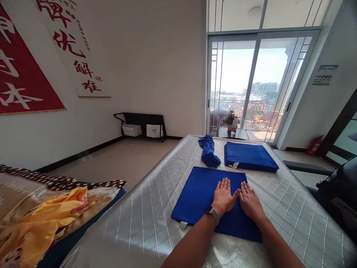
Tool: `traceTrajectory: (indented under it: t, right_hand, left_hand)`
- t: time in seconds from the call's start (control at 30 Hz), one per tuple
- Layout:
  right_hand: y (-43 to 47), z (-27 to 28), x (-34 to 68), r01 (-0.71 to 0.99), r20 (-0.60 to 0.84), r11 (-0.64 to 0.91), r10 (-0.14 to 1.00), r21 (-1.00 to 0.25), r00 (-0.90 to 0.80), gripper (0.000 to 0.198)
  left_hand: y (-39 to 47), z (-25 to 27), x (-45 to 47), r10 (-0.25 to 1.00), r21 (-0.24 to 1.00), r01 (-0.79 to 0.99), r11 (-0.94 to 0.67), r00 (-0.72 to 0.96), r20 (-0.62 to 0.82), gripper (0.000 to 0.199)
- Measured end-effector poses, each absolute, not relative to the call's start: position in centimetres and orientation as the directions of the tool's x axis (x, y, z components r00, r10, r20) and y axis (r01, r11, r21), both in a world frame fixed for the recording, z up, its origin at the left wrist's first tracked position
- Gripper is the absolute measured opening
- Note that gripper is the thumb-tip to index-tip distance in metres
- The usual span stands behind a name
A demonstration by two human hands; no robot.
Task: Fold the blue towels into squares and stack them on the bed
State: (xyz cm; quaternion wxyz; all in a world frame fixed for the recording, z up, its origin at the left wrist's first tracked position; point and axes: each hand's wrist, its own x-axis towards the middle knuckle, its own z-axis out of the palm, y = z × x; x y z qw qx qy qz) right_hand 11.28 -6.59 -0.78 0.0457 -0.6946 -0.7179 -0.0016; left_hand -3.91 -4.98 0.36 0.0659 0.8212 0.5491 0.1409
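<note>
A blue towel [195,197] lies spread flat on the silver quilted cover in front of me, a white tag at its near left corner. My left hand [224,197], with a watch on the wrist, rests palm down on the towel, fingers stretched out. Beside it my right hand [249,201] lies flat along the towel's right edge, fingers straight and close together. Just beyond is a neat stack of folded blue towels [251,155] with a white tag at its front. Left of that stack sits a crumpled blue cloth [209,150].
The silver quilted cover [145,208] spreads over the whole surface under the towels. To the left, a yellow cloth [52,216] lies on patterned bedding. Behind the far edge stand a small table with a bottle [234,125] and a potted plant [229,118]. A dark bag-like shape is at far right.
</note>
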Motion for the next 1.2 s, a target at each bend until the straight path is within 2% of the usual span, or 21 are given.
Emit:
traceTrajectory:
  t: [0.2,0.33,0.57,0.97,1.2]
  right_hand:
    - [-6.5,-1.1,11.4,0.998,0.065,0.035,0.997,-0.051,-0.032,0.065]
    - [-6.6,-1.1,11.5,0.997,0.080,0.069,0.995,-0.038,-0.066,0.065]
    - [-6.7,-0.8,11.3,0.996,0.075,0.031,0.997,-0.080,-0.025,0.066]
    - [-6.9,-0.2,11.2,0.989,0.030,-0.010,0.999,-0.147,0.015,0.067]
    - [-6.8,-0.1,11.1,0.990,0.023,-0.023,0.999,-0.142,0.026,0.067]
  left_hand:
    - [-5.0,0.4,-3.9,0.921,0.203,0.901,-0.383,0.356,0.156,0.079]
    - [-5.0,0.6,-3.9,0.923,0.226,0.896,-0.383,0.359,0.141,0.082]
    - [-5.1,0.8,-4.5,0.915,0.255,0.880,-0.401,0.373,0.152,0.090]
    - [-4.8,1.2,-6.5,0.919,0.226,0.891,-0.393,0.371,0.135,0.095]
    - [-4.6,1.3,-8.9,0.924,0.224,0.896,-0.383,0.370,0.099,0.095]
